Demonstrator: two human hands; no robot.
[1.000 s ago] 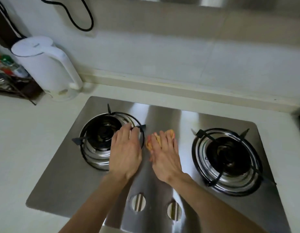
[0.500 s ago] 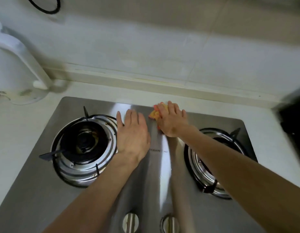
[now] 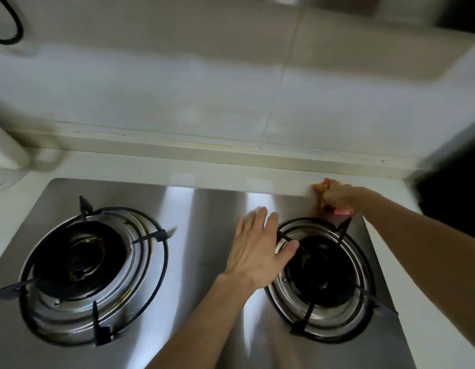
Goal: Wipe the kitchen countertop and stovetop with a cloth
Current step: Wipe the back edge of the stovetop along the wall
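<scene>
The right hand [image 3: 337, 196] has its fingers curled tight around the orange-pink cloth [image 3: 321, 190], at the back right corner of the steel stovetop [image 3: 204, 222]. The left hand [image 3: 257, 251], fingers straight and slightly apart, rests flat beside the right burner [image 3: 321, 278]; white surface [image 3: 177, 169] behind

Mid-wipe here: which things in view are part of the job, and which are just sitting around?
In the job:
cloth, gripped by the right hand
stovetop
countertop
left hand, flat by the right burner

Just around:
kettle
black cable
left burner
</scene>
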